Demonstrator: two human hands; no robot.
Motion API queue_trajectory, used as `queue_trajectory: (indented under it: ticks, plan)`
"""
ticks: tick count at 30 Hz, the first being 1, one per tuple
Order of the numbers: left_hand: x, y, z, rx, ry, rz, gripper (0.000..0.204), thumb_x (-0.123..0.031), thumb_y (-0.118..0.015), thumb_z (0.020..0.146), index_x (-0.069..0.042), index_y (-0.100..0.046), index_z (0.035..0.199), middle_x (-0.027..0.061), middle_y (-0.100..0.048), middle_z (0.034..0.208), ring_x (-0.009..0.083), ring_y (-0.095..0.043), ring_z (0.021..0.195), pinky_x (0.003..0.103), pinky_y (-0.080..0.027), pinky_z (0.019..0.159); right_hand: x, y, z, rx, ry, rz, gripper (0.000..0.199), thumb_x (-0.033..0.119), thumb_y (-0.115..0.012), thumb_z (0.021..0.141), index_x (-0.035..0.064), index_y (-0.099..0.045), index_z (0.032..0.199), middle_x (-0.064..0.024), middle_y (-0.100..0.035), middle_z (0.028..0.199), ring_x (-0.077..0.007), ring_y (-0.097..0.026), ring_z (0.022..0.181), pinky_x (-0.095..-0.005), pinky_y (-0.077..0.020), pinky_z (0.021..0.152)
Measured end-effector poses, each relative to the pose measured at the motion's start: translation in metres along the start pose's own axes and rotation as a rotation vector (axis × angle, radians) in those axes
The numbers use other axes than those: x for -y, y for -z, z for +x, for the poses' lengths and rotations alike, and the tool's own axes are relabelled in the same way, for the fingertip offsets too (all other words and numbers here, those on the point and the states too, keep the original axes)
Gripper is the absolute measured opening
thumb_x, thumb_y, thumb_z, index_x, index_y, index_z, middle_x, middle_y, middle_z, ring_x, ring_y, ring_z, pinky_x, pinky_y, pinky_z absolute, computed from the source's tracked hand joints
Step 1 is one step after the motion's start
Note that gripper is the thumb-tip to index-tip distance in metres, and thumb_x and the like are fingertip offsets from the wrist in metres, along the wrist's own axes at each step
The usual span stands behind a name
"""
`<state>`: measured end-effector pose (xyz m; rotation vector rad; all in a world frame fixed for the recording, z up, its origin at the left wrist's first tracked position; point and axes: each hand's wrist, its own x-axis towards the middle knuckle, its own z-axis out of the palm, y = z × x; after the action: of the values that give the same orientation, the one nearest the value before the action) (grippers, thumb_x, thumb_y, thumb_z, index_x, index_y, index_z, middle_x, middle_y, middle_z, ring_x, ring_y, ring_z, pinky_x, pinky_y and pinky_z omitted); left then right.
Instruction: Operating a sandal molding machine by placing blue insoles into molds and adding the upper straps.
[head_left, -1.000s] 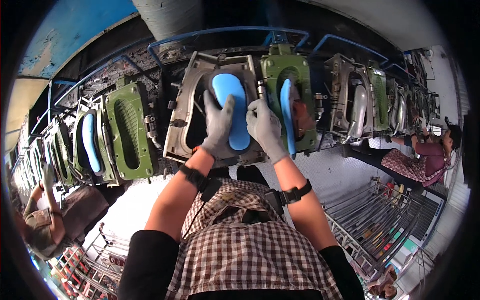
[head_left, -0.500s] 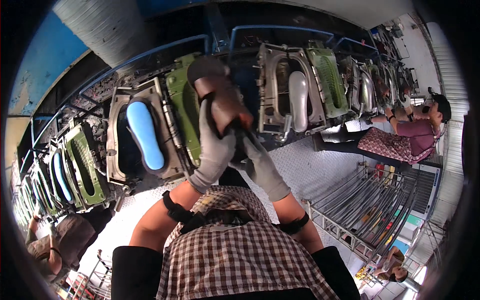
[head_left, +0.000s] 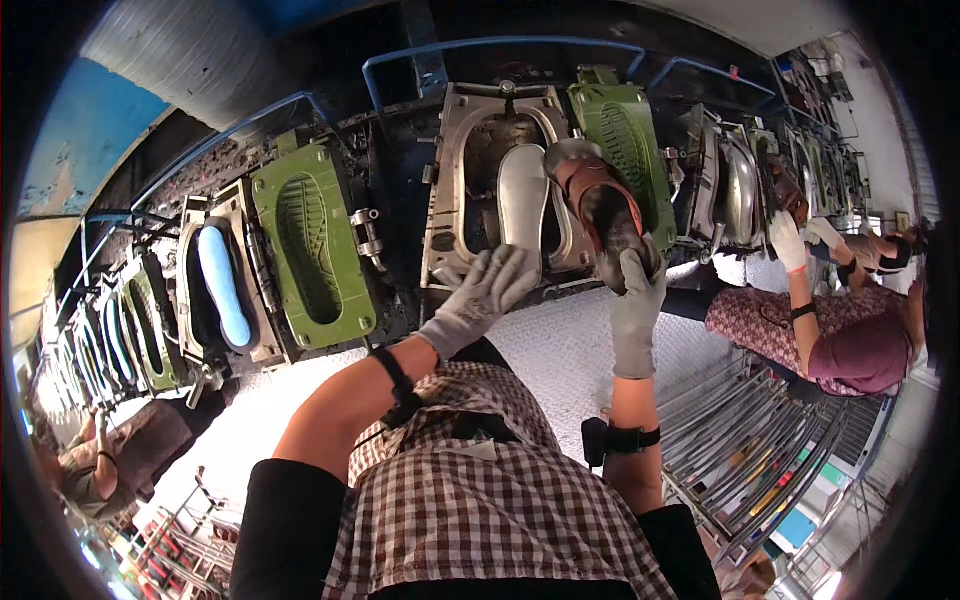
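Both hands wear grey knit gloves. My right hand (head_left: 636,305) grips a brown shoe (head_left: 604,210) by its heel and holds it up in front of an open metal mould (head_left: 462,130). A pale grey sole insert (head_left: 523,200) sits in that mould's cavity. My left hand (head_left: 480,295) hovers with spread fingers just below the mould's lower edge and holds nothing. The mould's green lid (head_left: 625,140) stands open behind the shoe.
More moulds run along the line: one with a green lid (head_left: 310,245) and one with a blue sole (head_left: 222,285) to the left. A person in a patterned top (head_left: 800,310) works at the right with gloved hands. Metal racks (head_left: 745,450) stand at lower right.
The view has swung right from the blue-sole mould to the mould with the grey insert. The brown shoe, held by both hands before, is now in my right hand alone; my left hand is free.
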<state>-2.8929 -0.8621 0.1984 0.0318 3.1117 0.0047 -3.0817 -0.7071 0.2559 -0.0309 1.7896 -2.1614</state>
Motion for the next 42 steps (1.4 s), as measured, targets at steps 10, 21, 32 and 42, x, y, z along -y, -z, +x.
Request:
queue_trajectory:
  ticks: [10, 21, 32, 42]
  plan:
    - [0.035, 0.036, 0.005, -0.298, 0.598, -0.731, 0.082, -0.023, -0.071, 0.087, -0.003, -0.028, 0.153, 0.0209, -0.036, 0.154, 0.0404, -0.034, 0.143, 0.047, -0.029, 0.117, 0.023, 0.013, 0.043, 0.167, 0.073, -0.148, 0.044, 0.008, -0.071, 0.088, -0.0038, -0.055, 0.127, -0.0041, -0.063, 0.114, -0.0116, -0.059, 0.101, -0.0257, -0.0466, 0.093]
    - [0.027, -0.009, 0.082, -0.433, 0.953, -2.075, 0.039, -0.019, -0.076, 0.086, -0.002, -0.062, 0.118, 0.0049, -0.067, 0.106, 0.0161, -0.064, 0.094, 0.032, -0.055, 0.083, -0.006, -0.097, 0.100, 0.455, 0.935, -0.848, 0.028, 0.013, -0.070, 0.084, 0.0101, -0.068, 0.112, -0.0116, -0.066, 0.090, -0.0325, -0.065, 0.084, -0.0419, -0.0521, 0.076]
    - [-0.030, -0.018, 0.024, 0.194, 1.069, -2.083, 0.040, -0.017, -0.071, 0.092, -0.008, -0.054, 0.126, 0.0055, -0.064, 0.102, 0.0187, -0.065, 0.097, 0.034, -0.056, 0.079, -0.030, -0.102, 0.049, 1.349, 0.708, -0.922, 0.023, 0.019, -0.069, 0.083, 0.0135, -0.069, 0.105, -0.0066, -0.068, 0.097, -0.0295, -0.067, 0.086, -0.0382, -0.0545, 0.073]
    - [-0.002, -0.029, -0.005, -0.309, 1.028, -2.385, 0.038, -0.010, -0.064, 0.092, -0.002, -0.053, 0.128, 0.0088, -0.066, 0.110, 0.0208, -0.069, 0.095, 0.036, -0.059, 0.082, -0.031, -0.051, 0.055, 1.338, 0.107, -0.755, 0.026, 0.031, -0.072, 0.090, 0.0085, -0.069, 0.103, -0.0113, -0.067, 0.098, -0.0194, -0.069, 0.083, -0.0330, -0.0537, 0.072]
